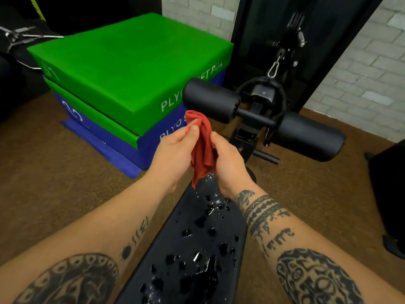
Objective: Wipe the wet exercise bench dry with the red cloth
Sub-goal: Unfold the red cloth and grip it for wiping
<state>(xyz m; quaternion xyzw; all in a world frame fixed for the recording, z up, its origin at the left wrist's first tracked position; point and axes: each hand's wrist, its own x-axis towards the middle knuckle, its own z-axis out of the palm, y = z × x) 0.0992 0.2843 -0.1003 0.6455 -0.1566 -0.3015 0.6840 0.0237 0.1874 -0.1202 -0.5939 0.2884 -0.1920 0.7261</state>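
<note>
The black padded exercise bench point(171, 244) runs from the bottom centre away from me, and its surface carries several water puddles and drops. Above its far end I hold the red cloth point(202, 148) bunched between both hands. My left hand point(173, 152) pinches the cloth's top with thumb and fingers. My right hand point(230, 163) grips its right side. The cloth's lower corner hangs just above the wet pad.
Two black foam rollers point(210, 99) and the bench's black frame stand beyond my hands. Stacked green and blue plyo boxes point(122, 69) sit at the left on brown carpet. A black cable machine with a carabiner point(274, 68) rises behind, by white brick walls.
</note>
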